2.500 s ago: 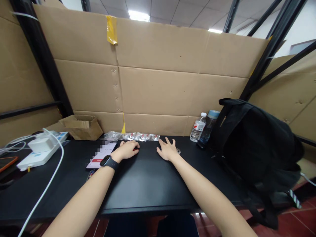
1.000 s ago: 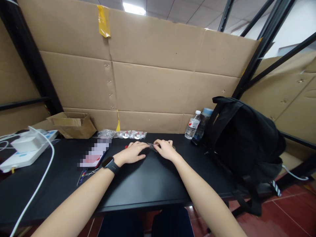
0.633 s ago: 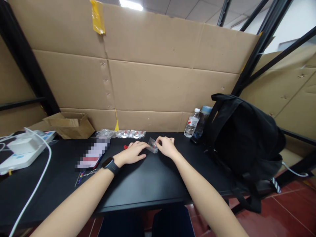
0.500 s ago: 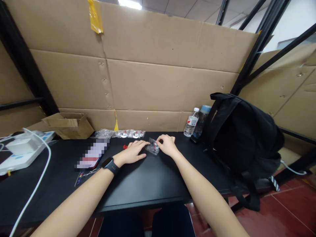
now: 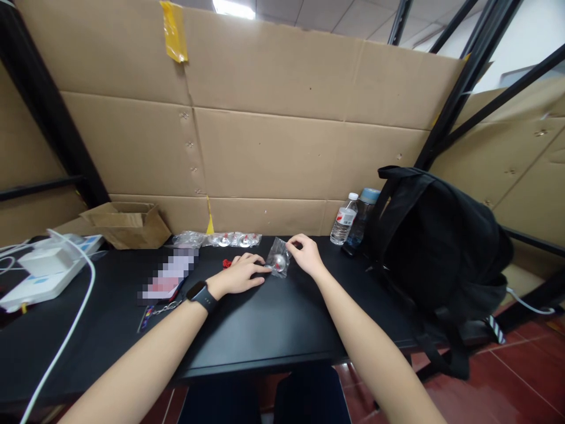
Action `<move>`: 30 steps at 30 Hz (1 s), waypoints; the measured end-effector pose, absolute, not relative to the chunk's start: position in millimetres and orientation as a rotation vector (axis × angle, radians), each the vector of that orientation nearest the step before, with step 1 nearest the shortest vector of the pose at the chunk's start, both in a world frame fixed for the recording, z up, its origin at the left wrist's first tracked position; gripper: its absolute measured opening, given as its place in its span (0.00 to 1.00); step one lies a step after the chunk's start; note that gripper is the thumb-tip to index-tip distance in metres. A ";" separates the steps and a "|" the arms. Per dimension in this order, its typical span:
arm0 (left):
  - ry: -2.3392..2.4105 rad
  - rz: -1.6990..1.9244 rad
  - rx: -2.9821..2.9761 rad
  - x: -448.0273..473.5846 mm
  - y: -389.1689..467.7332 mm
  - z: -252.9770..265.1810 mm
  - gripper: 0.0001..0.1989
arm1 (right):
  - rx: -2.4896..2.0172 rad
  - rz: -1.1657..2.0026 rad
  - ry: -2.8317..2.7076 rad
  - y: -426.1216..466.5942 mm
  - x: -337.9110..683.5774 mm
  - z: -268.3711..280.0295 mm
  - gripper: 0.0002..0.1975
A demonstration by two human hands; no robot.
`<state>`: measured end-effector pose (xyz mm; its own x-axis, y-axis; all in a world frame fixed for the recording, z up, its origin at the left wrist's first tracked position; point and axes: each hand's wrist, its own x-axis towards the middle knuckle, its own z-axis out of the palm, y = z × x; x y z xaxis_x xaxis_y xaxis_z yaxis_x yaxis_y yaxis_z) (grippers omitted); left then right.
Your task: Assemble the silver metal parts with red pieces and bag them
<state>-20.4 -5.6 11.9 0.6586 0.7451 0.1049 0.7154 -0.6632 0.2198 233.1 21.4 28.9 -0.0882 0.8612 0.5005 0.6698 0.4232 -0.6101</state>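
Clear packet (image 5: 277,257) with shiny round piece (image 5: 279,263) sits just below center frame; right hand (image 5: 306,256) pinches upper right edge, left hand (image 5: 241,274), fingers loosely extended, touches lower left, apparently steadying it. More packets (image 5: 233,239) lie left of center, likely for easy reach.

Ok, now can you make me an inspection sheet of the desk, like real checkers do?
Surface: black tabletop with a pale sheen.
Things in use: clear packet with a silvery round piece inside; more packets lined up behind.
Clutter: red item, phone, cardboard box, bottles, black backpack.
Hands: right hand pinches the clear packet's corner; left hand is palm-down, fingertip at its edge, contact unclear.
Cables: white cable loops beside the power strip.
Surroundings: cardboard wall, yellow tape, metal post. Other people: nothing seen.
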 end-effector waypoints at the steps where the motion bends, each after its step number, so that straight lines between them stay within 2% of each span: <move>1: 1.208 0.269 2.709 -20.3 -5.9 12.2 0.20 | -1.310 0.286 -1.817 21.6 232.9 28.8 0.10; 20: 1.186 0.336 2.742 -23.0 -3.6 6.8 0.19 | -1.130 0.326 -1.555 24.4 238.4 33.3 0.12; 25: 1.161 0.543 2.817 -22.8 -7.3 16.7 0.20 | -0.972 0.409 -1.433 18.9 235.1 40.3 0.14; 30: 1.275 0.959 2.927 -14.9 -18.7 33.0 0.27 | -0.889 0.581 -1.296 20.4 235.4 42.8 0.16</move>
